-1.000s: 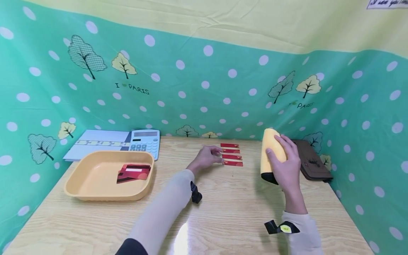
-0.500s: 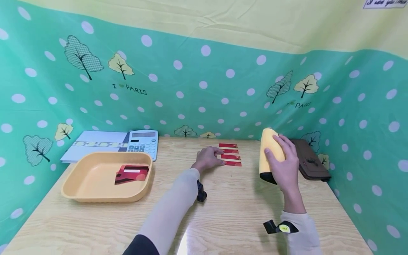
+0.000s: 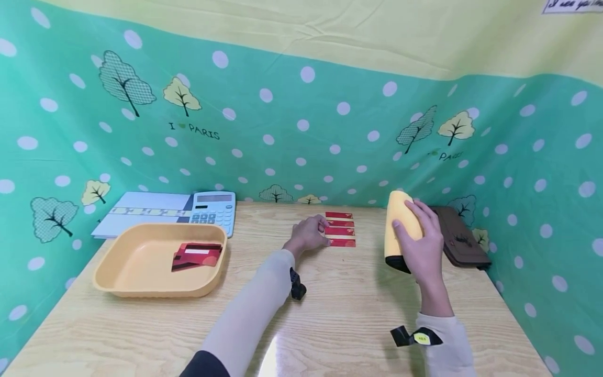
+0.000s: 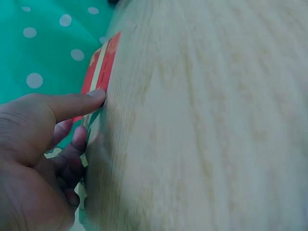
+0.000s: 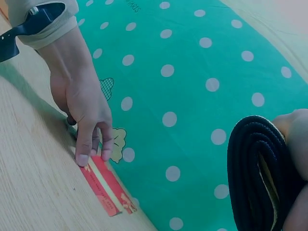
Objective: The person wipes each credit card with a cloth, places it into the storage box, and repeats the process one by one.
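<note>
Two red cards [image 3: 338,215], each apparently crossed by a cream band, lie one behind the other on the wooden table. My left hand [image 3: 307,233] pinches the left end of the nearer card [image 3: 341,243] between thumb and fingertips. The left wrist view shows the thumb [image 4: 91,100] along that card's near edge and the other fingers curled beneath. My right hand [image 3: 422,243] grips a folded, soft yellow item [image 3: 398,225] with a dark lining, held upright at the right. The right wrist view shows its stitched layers [image 5: 255,178] end-on; what it is exactly cannot be told.
A cream plastic tray [image 3: 136,292] on the left has red cards with dark stripes [image 3: 200,254] in it. Behind it lie a blue calculator [image 3: 228,212] and a pale blue folder [image 3: 151,201]. A brown wallet-like case [image 3: 459,238] lies at the right, before a green dotted curtain [image 3: 301,157].
My left hand has moved slightly right onto the cards, and the nearer card has shifted a little left, closer in line with the farther one. The right hand keeps its hold on the folded item.
</note>
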{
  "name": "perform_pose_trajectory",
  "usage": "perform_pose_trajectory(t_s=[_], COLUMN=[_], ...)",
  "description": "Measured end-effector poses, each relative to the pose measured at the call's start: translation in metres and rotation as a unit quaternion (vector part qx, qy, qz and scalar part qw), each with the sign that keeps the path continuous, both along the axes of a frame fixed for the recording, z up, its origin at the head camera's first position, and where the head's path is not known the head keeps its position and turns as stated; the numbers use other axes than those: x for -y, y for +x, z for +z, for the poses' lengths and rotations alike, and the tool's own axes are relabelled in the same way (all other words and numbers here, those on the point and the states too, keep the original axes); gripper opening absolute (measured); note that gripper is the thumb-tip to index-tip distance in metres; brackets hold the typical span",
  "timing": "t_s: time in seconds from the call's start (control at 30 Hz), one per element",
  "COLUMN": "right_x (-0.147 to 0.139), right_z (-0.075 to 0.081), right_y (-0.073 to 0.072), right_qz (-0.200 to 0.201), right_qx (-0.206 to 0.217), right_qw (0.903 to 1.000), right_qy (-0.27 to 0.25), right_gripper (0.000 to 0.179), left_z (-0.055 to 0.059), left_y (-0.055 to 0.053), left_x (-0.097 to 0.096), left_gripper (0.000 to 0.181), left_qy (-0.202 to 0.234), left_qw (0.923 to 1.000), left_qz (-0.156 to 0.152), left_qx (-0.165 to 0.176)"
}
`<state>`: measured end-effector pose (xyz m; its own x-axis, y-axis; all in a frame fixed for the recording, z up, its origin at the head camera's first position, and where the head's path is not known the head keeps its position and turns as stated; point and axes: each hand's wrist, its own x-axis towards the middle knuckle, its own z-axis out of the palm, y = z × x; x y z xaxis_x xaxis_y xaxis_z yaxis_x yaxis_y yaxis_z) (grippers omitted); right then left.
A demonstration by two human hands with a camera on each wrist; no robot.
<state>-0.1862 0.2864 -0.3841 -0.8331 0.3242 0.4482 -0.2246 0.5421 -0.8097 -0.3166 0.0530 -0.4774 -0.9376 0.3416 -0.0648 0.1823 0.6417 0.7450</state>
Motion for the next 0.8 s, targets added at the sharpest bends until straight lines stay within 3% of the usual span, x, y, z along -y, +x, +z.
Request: perform_pose_trajectory(t_s=[0.2,0.37,0.47,0.57,0.8], right_x=[0.002,0.005,0.005,0.007,0.014], right_z=[-0.001,-0.002,-0.002,-0.003,-0.001], right_y=[-0.001,-0.001,-0.001,-0.001,0.0], right_qz=[0.006,0.002,0.001,0.006,0.022], right_qx=[0.002,0.011,0.011,0.006,-0.011], right_qw=[1.0,0.9998,0.9999,0.9999,0.9995], right_qy=[0.006,0.014,0.012,0.013,0.02], right_gripper=[0.052,0.052,0.052,0.052,0.052], left_z=[0.001,0.006,0.011,0.024,0.056], left_y=[0.005,0.011,0.014,0.021,0.045], left_x=[0.003,0.01,0.014,0.02,0.046], left_gripper=[0.042,0.043,0.042,0.044,0.045], left_qy=[0.023,0.084,0.143,0.196,0.277], left_qw=[0.9996,0.9963,0.9897,0.9804,0.9594], left_qz=[0.01,0.004,0.006,0.018,0.033], left_qx=[-0.009,-0.018,-0.006,-0.002,-0.042])
